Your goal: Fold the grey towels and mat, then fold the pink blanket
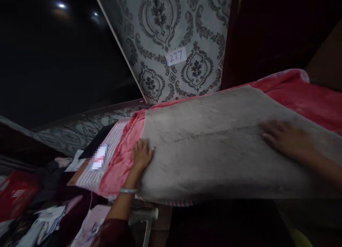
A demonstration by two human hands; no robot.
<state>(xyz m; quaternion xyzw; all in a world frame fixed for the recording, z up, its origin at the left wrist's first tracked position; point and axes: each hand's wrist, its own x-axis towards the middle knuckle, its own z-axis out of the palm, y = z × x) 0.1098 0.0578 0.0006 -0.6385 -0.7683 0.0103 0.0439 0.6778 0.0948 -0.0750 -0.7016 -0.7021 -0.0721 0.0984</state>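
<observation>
A grey fleece cloth point(208, 147) lies spread over a pink blanket point(301, 93) on a raised surface. My left hand point(141, 155) rests at the grey cloth's left edge, fingers flat on the cloth and the pink layer beside it; a bangle circles the wrist. My right hand point(284, 137), slightly blurred, lies palm down on the right part of the grey cloth with fingers stretched out. Neither hand grips anything.
A striped pink-and-white cloth point(107, 158) sticks out under the blanket at left. Patterned grey wallpaper bears a paper label "277" point(176, 56). Piled clothes point(50, 211) and a red basket point(14, 197) lie at lower left. A white plastic rail point(145, 218) shows below.
</observation>
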